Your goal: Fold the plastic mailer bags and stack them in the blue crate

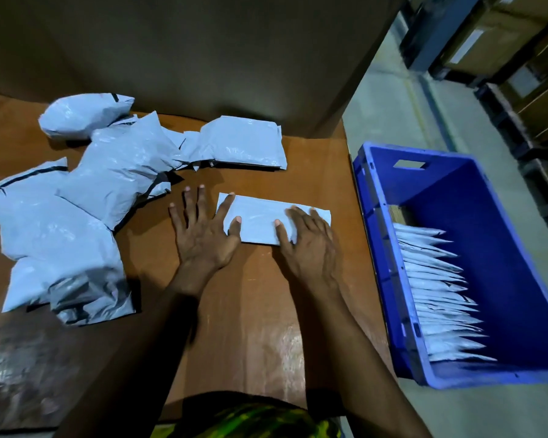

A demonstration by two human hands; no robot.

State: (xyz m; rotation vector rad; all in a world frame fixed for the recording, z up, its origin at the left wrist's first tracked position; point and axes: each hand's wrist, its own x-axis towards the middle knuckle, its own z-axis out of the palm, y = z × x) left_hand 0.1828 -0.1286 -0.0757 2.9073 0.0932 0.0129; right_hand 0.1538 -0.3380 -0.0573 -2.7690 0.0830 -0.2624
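A folded grey mailer bag [260, 216] lies flat on the brown table [260, 305] in front of me. My left hand [203, 232] is spread flat, its thumb and index finger pressing the bag's left end while the other fingers rest on the table. My right hand [307, 241] lies flat over the bag's right end. The blue crate [450, 191] stands to the right of the table, with a row of several folded bags [440, 295] stacked along its left wall. A heap of unfolded grey mailer bags [76, 200] covers the table's left side.
A flatter pile of mailers [241, 143] lies at the table's far middle. A tall brown cardboard wall [203, 52] rises behind the table. Shelving with boxes [519, 74] stands at the far right across a grey floor [408, 105].
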